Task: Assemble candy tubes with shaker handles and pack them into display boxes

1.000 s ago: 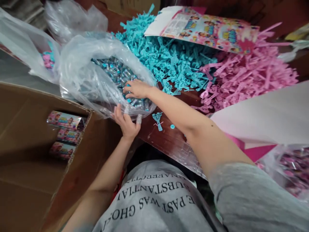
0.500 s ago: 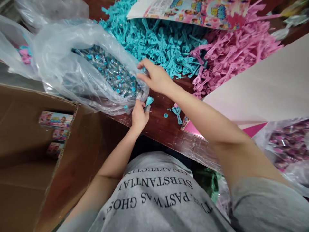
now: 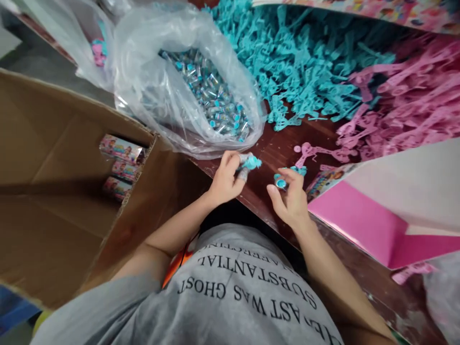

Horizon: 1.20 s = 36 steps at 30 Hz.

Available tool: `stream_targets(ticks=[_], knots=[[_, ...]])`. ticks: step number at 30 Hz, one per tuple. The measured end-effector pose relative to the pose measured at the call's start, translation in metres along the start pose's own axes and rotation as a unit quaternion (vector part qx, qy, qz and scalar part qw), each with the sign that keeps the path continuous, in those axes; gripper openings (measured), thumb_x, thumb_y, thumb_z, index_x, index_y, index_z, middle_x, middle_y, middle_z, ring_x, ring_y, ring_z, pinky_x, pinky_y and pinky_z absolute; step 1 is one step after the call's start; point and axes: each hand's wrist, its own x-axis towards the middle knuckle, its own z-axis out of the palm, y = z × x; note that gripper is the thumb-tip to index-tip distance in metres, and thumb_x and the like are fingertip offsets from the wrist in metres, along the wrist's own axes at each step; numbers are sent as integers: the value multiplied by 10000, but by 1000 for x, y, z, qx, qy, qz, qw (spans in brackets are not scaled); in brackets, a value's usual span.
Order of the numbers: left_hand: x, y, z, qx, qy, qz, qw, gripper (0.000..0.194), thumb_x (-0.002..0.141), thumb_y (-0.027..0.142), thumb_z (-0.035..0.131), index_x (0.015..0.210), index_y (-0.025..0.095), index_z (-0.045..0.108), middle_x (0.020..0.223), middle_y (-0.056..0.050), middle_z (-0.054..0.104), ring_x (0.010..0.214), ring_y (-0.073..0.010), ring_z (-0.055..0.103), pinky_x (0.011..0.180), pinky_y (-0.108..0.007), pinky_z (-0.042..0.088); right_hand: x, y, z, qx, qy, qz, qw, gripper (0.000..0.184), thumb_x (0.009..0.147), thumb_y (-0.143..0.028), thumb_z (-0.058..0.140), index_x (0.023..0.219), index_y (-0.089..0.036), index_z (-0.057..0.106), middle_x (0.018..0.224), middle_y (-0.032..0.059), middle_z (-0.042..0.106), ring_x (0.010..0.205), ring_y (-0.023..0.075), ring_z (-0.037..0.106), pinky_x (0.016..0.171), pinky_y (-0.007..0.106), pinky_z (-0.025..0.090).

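My left hand (image 3: 227,178) is closed in a pinch over the table edge, with grey coverings on its thumb and fingertip. Between those fingers sits a small teal plastic piece (image 3: 253,162). To its right, my right hand (image 3: 293,199) has its fingers curled round a small clear vial with a blue cap (image 3: 281,183), cap end towards me. Partly hidden behind those fingers is another teal plastic part (image 3: 300,170). Just beyond the left hand lies a clear plastic bag (image 3: 151,91), its mouth open on many blue-capped vials (image 3: 215,96).
Heaps of teal plastic parts (image 3: 298,67) and pink plastic parts (image 3: 406,91) cover the far table. A pink-lined printed box (image 3: 359,215) stands open at right. At left, a cardboard carton (image 3: 46,143) holds several small printed packs (image 3: 122,149).
My right hand has left the bag's mouth and come back towards me with a vial. My left hand has drawn away from the bag, still pinching the teal piece. The view has shifted.
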Motion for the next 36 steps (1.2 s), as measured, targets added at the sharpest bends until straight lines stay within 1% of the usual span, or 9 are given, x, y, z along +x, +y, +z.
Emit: stream_targets(ticks=[4, 7, 10, 15, 24, 27, 30, 33, 36], knots=[[-49, 30, -34, -135, -204, -51, 968, 238, 942, 146, 557, 1113, 201, 714, 1060, -79, 727, 986, -216, 682, 926, -359, 577, -8, -17, -36, 30, -204, 0, 979, 364, 1092, -455, 447, 1425, -310, 476, 1172, 123, 728, 1018, 282, 773, 760, 449, 636], [-70, 31, -40, -230, -259, -119, 930, 221, 987, 215, 584, 1120, 213, 760, 1131, -91, 774, 1048, -233, 731, 959, -373, 590, -4, -28, -40, 42, -288, -38, 956, 252, 1080, -412, 524, 1318, -352, 584, 1097, 76, 751, 953, 255, 778, 758, 439, 651], [-75, 24, -35, -275, -240, -169, 916, 206, 1016, 303, 627, 1072, 208, 801, 1077, -88, 799, 1012, -227, 751, 940, -361, 599, 4, -35, -29, 78, -313, -97, 942, 311, 1059, -385, 587, 1367, -392, 629, 1179, 63, 747, 1064, 248, 768, 888, 460, 669], [-67, 17, -34, -273, -228, -215, 909, 237, 1004, 395, 703, 1044, 204, 837, 1035, -74, 818, 943, -201, 757, 881, -325, 612, 19, -41, -23, 74, -312, -90, 943, 235, 1064, -410, 600, 1280, -355, 675, 1147, 46, 789, 1035, 236, 778, 913, 445, 669], [-42, 22, -50, -268, -252, -170, 914, 266, 1023, 438, 689, 991, 236, 859, 943, -64, 793, 855, -180, 740, 793, -299, 609, 33, -56, -33, 53, -337, -138, 930, 268, 1107, -425, 502, 1242, -365, 726, 1220, 22, 792, 1120, 202, 761, 1006, 400, 638], [-42, 23, -49, -217, -210, -122, 945, 252, 1050, 378, 651, 1009, 230, 851, 942, -57, 793, 848, -171, 736, 769, -284, 610, 32, -59, -27, 19, -302, -137, 943, 301, 1106, -474, 492, 1231, -343, 733, 1184, 39, 801, 1097, 224, 763, 972, 408, 630], [-44, 21, -46, -70, -115, -5, 991, 226, 1056, 274, 623, 1158, 236, 822, 1074, -62, 815, 923, -170, 758, 806, -275, 621, 39, -60, -18, -2, -287, -94, 953, 420, 1096, -577, 458, 1048, -290, 761, 972, 55, 810, 869, 233, 765, 793, 398, 602], [-43, 15, -45, 118, -46, 113, 985, 236, 1041, 217, 619, 1175, 237, 812, 1126, -61, 827, 852, -166, 763, 746, -270, 611, 58, -63, -11, 14, -339, 6, 941, 632, 1111, -626, 320, 755, -268, 699, 650, 20, 707, 627, 196, 689, 649, 354, 507], [-41, 6, -51, 196, -27, 130, 972, 225, 1038, 206, 617, 1153, 217, 810, 1114, -66, 829, 877, -171, 775, 769, -262, 615, 87, -73, -8, 8, -397, 64, 915, 715, 1111, -663, 247, 774, -240, 715, 653, 19, 712, 656, 185, 693, 664, 325, 461]])
